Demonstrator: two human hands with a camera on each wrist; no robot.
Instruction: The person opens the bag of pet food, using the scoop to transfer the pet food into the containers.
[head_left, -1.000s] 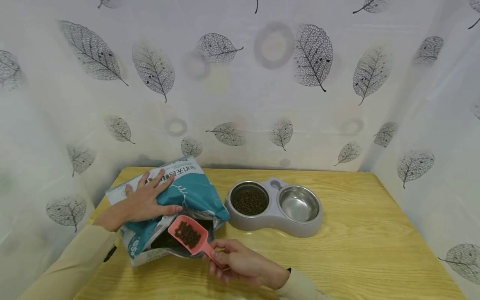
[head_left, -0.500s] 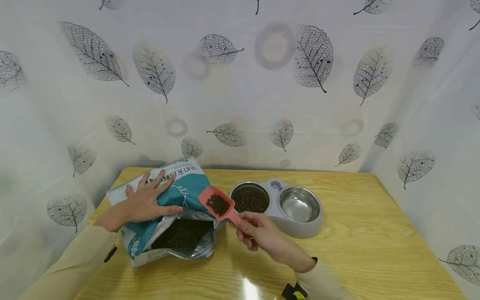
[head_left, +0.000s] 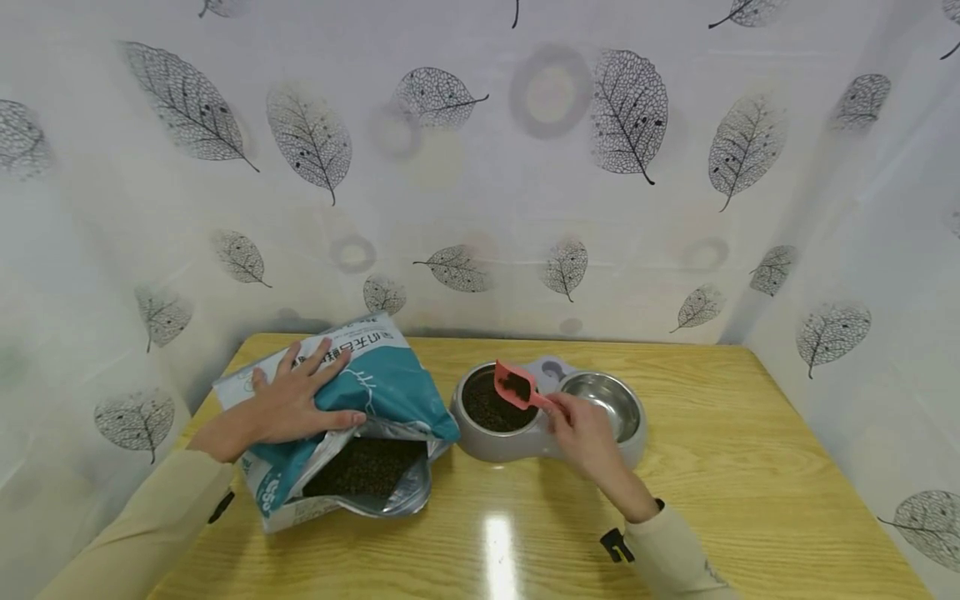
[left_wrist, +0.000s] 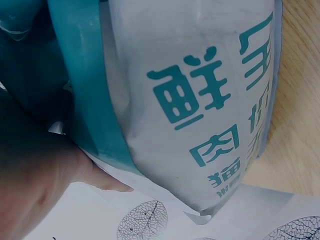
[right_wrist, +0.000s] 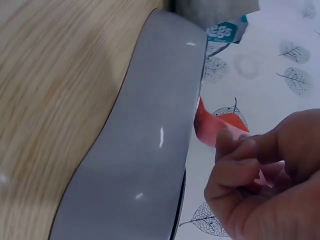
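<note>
My right hand (head_left: 588, 437) grips the handle of a pink scoop (head_left: 542, 402), fingers curled around it. Tilted over the left bowl (head_left: 491, 417), the scoop holds some brown kibble (head_left: 516, 385). More kibble lies in that bowl. In the right wrist view the scoop (right_wrist: 212, 125) shows beyond the grey stand (right_wrist: 135, 135); its contents are hidden there. With fingers spread, my left hand (head_left: 292, 404) rests on a teal and white pet food bag (head_left: 397, 383). The bag lies on its side, its mouth open towards me with kibble inside.
A shiny steel bowl (head_left: 611, 400) occupies the right side of the grey double-bowl stand (head_left: 495, 450). Everything stands on a yellow wood-grain table (head_left: 712, 483). A white curtain with leaf prints (head_left: 480, 167) hangs close behind the table and at both sides.
My right hand has carried the loaded scoop from the bag's mouth rightward and up to the left bowl, and the scoop has tipped. The left hand and bag have stayed put.
</note>
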